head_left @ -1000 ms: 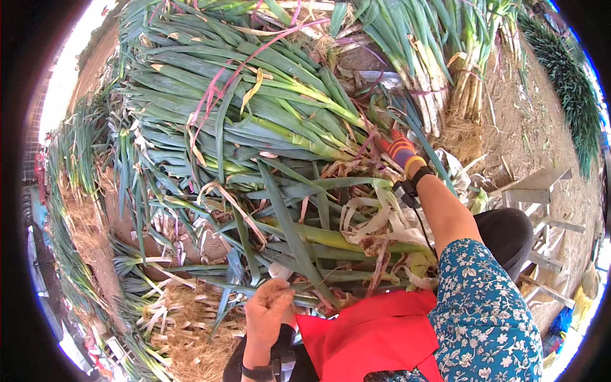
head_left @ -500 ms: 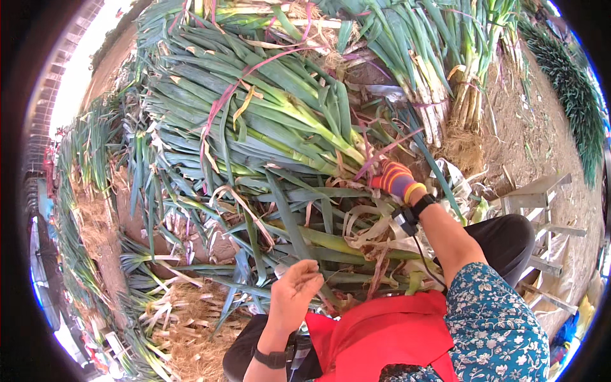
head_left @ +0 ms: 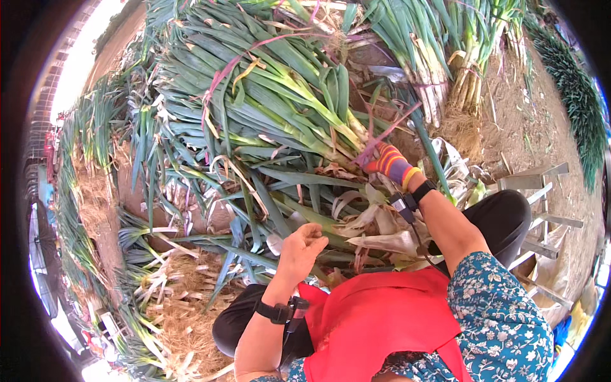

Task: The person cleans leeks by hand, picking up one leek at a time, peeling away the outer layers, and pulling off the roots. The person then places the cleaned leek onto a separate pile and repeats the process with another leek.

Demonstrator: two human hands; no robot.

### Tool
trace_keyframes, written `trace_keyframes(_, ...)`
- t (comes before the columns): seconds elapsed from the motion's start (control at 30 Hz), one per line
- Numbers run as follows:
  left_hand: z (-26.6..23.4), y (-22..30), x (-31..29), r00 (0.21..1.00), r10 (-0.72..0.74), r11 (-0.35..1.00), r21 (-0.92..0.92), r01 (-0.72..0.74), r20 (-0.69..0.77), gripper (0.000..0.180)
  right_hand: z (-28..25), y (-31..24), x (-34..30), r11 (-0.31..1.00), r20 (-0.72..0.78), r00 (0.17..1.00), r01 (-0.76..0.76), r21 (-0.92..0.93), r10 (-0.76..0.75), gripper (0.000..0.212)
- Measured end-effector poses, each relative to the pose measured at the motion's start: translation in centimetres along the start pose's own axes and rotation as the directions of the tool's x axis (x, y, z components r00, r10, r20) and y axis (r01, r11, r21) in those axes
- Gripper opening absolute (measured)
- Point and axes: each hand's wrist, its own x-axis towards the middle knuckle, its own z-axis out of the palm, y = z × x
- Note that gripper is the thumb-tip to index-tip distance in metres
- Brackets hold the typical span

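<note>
My right hand (head_left: 391,167), in a striped knit glove, is closed around the stalk end of a large bundle of leeks (head_left: 267,102). Next to its fingers, a pink plastic tie (head_left: 375,148) crosses the pale stalks with a loose end sticking up. Another pink strip (head_left: 219,83) runs over the green leaves. My bare left hand (head_left: 302,247) hovers over loose leaves near my lap. Its fingers are loosely curled, with a gap at the thumb and nothing visible in them. Peeled dry leaves (head_left: 382,239) lie below the bundle.
Tied leek bundles (head_left: 426,89) stand at the far right. Trimmed roots and leeks (head_left: 184,312) cover the ground at lower left, with more leeks (head_left: 89,153) along the left. A metal stool (head_left: 541,204) is beside my right knee. A cable (head_left: 420,245) hangs from my right wrist.
My left hand has moved up and slightly right, away from my lap. The right hand keeps its grip on the stalk end and has shifted slightly left and up in view.
</note>
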Motion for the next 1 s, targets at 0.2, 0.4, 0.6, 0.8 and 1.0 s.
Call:
trace_keyframes(0.2,1.6,-5.5,0.4,0.999,-0.007,0.992,0.124,0.012,-0.043,0.046,2.8,-2.2,-1.6,0.513,-0.264,0.963,-0.197,-0.836,-0.060,0.068)
trace_keyframes(0.4,2.8,-17.2,1.1,0.797,-0.306,0.952,-0.143,0.272,-0.520,0.062,7.8,-4.4,-6.1,0.635,0.021,0.998,0.056,-0.771,-0.062,0.097)
trace_keyframes(0.6,9.0,-31.2,-2.5,0.857,-0.327,0.944,-0.100,0.314,-0.398,0.066,10.4,-5.7,-8.7,0.753,0.187,0.954,-0.056,-0.655,0.234,0.114)
trace_keyframes(0.8,16.1,-37.8,0.3,0.804,-0.575,0.385,-0.917,0.099,-0.155,0.057,13.0,-3.2,-9.5,0.711,0.413,0.735,-0.131,-0.691,0.537,0.130)
trace_keyframes(1.0,14.7,-35.4,0.7,0.893,-0.423,0.006,-0.985,0.173,0.154,0.050,16.3,8.5,-6.7,0.922,0.617,0.725,-0.063,-0.382,0.306,0.114)
